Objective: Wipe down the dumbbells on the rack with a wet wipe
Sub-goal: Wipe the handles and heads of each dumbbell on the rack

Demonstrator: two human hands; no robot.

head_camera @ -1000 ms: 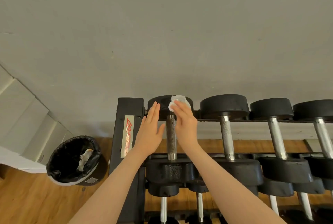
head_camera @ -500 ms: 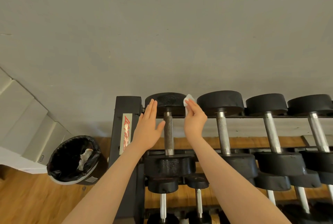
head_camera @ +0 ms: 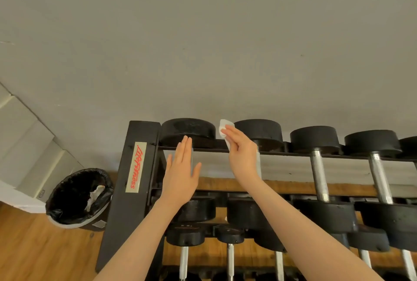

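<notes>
A black rack (head_camera: 126, 179) holds a row of black dumbbells with steel handles on its top tier. My right hand (head_camera: 241, 154) holds a white wet wipe (head_camera: 223, 126) in the gap between the leftmost dumbbell's far head (head_camera: 188, 130) and the second dumbbell's far head (head_camera: 259, 131). My left hand (head_camera: 182, 172) is flat with straight fingers over the leftmost dumbbell's handle, which it hides. Whether it touches the handle I cannot tell.
More dumbbells (head_camera: 316, 163) run along the top tier to the right, and smaller ones (head_camera: 185, 235) sit on the tier below. A bin with a black liner (head_camera: 79, 199) stands on the wood floor left of the rack. A grey wall is behind.
My right hand carried the wipe from the top of the leftmost dumbbell's far head rightward into the gap beside the second dumbbell. My left hand stayed flat by the first handle.
</notes>
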